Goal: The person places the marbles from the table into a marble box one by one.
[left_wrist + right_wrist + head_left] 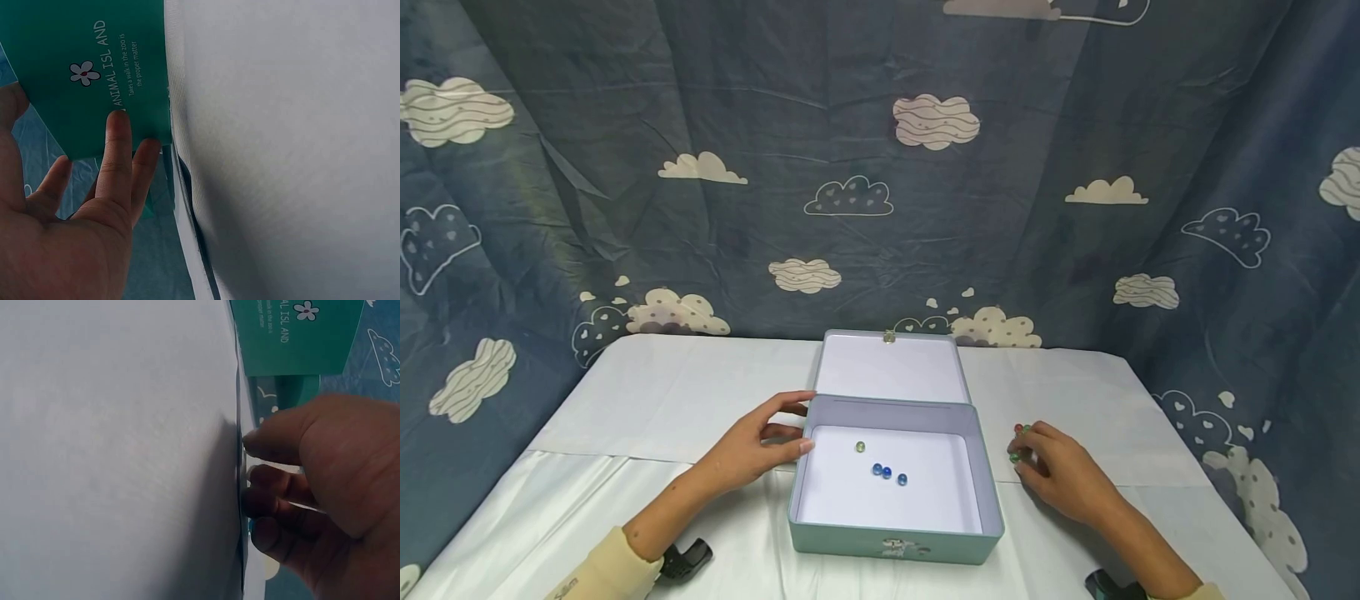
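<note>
A green metal box (897, 543) stands with its lid (891, 367) folded back. Inside lie a yellow-green marble (861, 447) and several blue marbles (887, 472). My left hand (741, 450) touches the box's left wall, thumb at the rim; in the left wrist view the left hand (94, 206) has its fingers against the green side (94, 37). To the right of the box, my right hand (1063, 473) is low at the cloth, its bent fingers around green marbles (1015, 457) and a red one (1018, 428). Whether it grips them is unclear; the right wrist view shows the right hand (319, 487) with fingers bent.
White cloth (700, 383) covers the table. Behind it hangs a dark blue curtain (850, 125) with cloud patterns. A black strap device (685, 561) is on the left wrist and another (1112, 586) on the right.
</note>
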Tool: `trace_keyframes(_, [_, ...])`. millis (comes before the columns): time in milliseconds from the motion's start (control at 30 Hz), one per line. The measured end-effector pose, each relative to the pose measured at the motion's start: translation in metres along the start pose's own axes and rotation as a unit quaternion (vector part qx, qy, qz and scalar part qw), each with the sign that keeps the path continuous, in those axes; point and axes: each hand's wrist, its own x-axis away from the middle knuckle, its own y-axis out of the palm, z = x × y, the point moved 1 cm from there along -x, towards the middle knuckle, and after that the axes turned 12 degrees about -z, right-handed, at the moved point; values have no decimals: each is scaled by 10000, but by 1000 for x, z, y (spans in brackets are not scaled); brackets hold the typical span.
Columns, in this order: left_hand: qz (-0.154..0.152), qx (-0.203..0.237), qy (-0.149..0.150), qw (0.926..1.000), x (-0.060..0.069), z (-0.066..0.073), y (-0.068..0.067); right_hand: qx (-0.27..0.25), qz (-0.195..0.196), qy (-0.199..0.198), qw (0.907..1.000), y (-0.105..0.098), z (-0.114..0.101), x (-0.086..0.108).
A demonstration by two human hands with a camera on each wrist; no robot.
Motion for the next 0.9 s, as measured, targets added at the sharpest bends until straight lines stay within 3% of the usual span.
trace_keyframes(300, [7, -27, -20, 10000, 0, -1, 0, -5, -22, 0, 10000, 0, -5, -1])
trace_keyframes(567, [9, -43, -34, 10000, 0, -1, 0, -163, 659, -536, 9963, -2, -8, 0])
trace_keyframes(900, [15, -60, -41, 10000, 0, -1, 0, -502, 1047, -1048, 9877, -13, -26, 1])
